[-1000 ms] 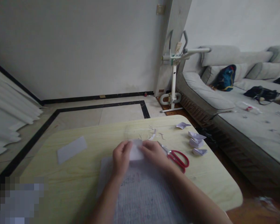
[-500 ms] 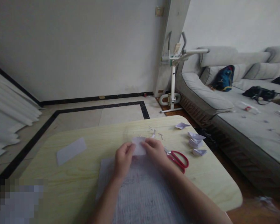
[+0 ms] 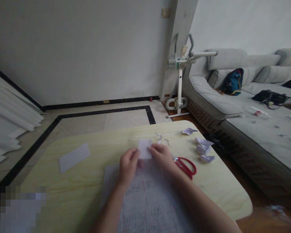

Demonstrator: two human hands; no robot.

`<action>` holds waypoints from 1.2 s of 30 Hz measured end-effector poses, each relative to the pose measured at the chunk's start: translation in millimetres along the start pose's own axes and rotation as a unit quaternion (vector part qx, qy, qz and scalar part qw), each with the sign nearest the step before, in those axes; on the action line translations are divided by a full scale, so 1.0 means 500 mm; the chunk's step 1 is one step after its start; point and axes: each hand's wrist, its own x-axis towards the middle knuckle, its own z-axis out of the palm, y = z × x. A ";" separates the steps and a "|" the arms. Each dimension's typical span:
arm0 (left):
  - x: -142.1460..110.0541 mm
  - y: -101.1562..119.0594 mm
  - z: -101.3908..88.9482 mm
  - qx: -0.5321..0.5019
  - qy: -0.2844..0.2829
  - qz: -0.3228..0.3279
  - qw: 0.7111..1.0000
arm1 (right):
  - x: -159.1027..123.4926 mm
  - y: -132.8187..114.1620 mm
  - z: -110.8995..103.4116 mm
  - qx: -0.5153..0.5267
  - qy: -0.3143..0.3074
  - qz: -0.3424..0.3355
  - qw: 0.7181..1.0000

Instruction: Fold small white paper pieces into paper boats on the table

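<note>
A small white piece of paper (image 3: 145, 149) is pinched at its left edge by my left hand (image 3: 129, 163) and at its right edge by my right hand (image 3: 162, 158). Both hands are closed, thumbs toward me. Beneath my forearms lies a large sheet covered in handwriting (image 3: 150, 200). Red-handled scissors (image 3: 190, 166) rest just right of my right hand, their blades partly hidden by it. Thin paper scraps (image 3: 160, 139) are scattered beyond my fingers.
Several folded paper boats (image 3: 203, 145) stand along the right side of the pale wooden table (image 3: 223, 191). A white paper strip (image 3: 74, 157) lies on the left. Beyond are a grey sofa (image 3: 232, 110) and a white exercise machine (image 3: 180, 84).
The small paper has risen slightly between my fingers, its top edge now a little farther from me. My hands have hardly moved.
</note>
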 end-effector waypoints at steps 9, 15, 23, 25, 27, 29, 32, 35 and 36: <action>0.002 -0.007 -0.006 0.033 0.022 0.013 0.999 | -0.010 -0.010 0.002 -0.015 -0.041 0.007 0.999; -0.001 -0.001 -0.007 0.035 0.043 0.031 0.998 | -0.019 -0.029 0.000 -0.027 -0.081 0.012 0.996; 0.000 0.009 -0.009 0.086 0.048 0.058 0.993 | -0.019 -0.024 -0.004 -0.041 -0.117 0.022 0.992; 0.003 0.003 -0.011 0.097 0.051 0.065 0.992 | -0.019 -0.025 -0.006 -0.041 -0.122 0.017 0.992; 0.005 -0.001 -0.012 0.114 0.061 0.079 0.988 | -0.020 -0.029 -0.007 -0.039 -0.136 0.016 0.990; 0.007 -0.005 -0.013 0.129 0.060 0.089 0.986 | -0.021 -0.032 -0.006 -0.035 -0.143 0.019 0.989; 0.007 -0.008 -0.012 0.127 0.031 0.085 0.988 | -0.018 -0.029 -0.002 -0.037 -0.106 0.025 0.993; 0.005 -0.009 -0.008 0.077 -0.007 0.042 0.996 | -0.010 -0.017 -0.001 -0.032 -0.029 0.027 0.999; 0.004 -0.009 -0.007 0.056 -0.015 0.025 0.998 | -0.006 -0.013 -0.002 -0.023 -0.004 0.027 0.999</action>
